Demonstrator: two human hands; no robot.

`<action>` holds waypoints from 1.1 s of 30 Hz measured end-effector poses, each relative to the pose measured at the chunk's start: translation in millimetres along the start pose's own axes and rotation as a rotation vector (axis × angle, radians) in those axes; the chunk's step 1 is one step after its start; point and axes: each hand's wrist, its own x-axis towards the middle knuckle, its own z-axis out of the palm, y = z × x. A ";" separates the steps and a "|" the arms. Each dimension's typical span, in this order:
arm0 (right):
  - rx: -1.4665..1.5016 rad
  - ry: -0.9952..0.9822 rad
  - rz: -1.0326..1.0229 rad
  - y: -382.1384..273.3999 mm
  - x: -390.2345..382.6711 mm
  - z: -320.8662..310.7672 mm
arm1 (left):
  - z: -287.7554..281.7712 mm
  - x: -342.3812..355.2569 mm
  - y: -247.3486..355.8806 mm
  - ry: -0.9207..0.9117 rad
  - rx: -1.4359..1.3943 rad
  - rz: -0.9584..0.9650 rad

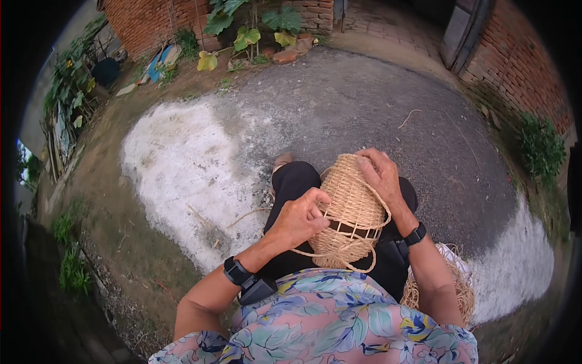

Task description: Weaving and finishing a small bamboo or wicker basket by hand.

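A woven straw basket [347, 193] in pale tan lies across my lap between my knees. Its weave is dense on the far part, with a gap of bare upright strands nearer to me. My left hand [298, 217] is closed in a pinch at the basket's left edge, beside that gap; the fingers hide exactly what they pinch, apparently a straw cord. Loose cord [339, 246] loops across the near part of the basket. My right hand [381, 175] grips the basket's far right side, its fingers curved over the weave.
By my right forearm lies a bundle of loose straw cord [464, 282] on white material. Pale powdery ground [182, 164] spreads at the left, and dark gravel [364, 97] stretches ahead. Leafy plants [245, 36] and a brick wall [145, 27] stand farther off, near an open doorway [394, 30].
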 end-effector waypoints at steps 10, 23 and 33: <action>-0.050 0.034 -0.021 -7.4 -2.3 0.9 | -164.7 -44.8 -132.4 0.702 -0.016 -0.190; -0.006 0.046 0.042 -8.5 -5.5 2.2 | -41.5 -16.0 -30.4 0.042 0.397 0.377; 0.012 0.068 -0.021 -7.6 -4.8 3.4 | -174.8 -52.4 -145.3 0.756 0.283 -0.292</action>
